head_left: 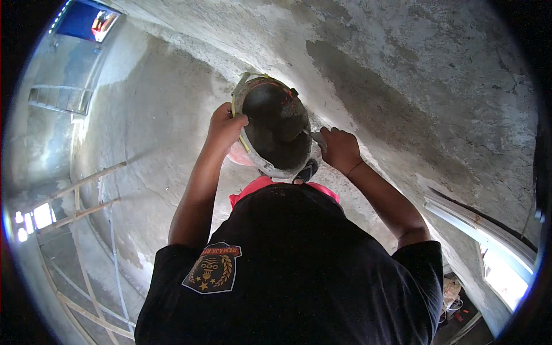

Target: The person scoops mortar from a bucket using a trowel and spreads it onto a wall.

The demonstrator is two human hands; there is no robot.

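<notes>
A worn bucket (pixel 275 172) is held up in front of me, its rim crusted with dried grey mortar. Dark wet mortar (pixel 276 123) lies inside, with an uneven, scooped surface. My left hand (pixel 226 127) is closed over the bucket's left rim, thumb on the inner side. At the right rim, my right hand (pixel 340 149) is closed around a trowel (pixel 318 138); only a short grey part of it shows beside the fingers. Its blade seems to reach over the rim into the mortar, but I cannot make out its outline.
A rough cement wall (pixel 402 86) with damp dark patches rises close on the right. Wooden scaffolding poles (pixel 80 215) stand at the left. A bright window opening (pixel 506 267) sits at the lower right, and a blue-framed opening (pixel 80 20) at the far upper left.
</notes>
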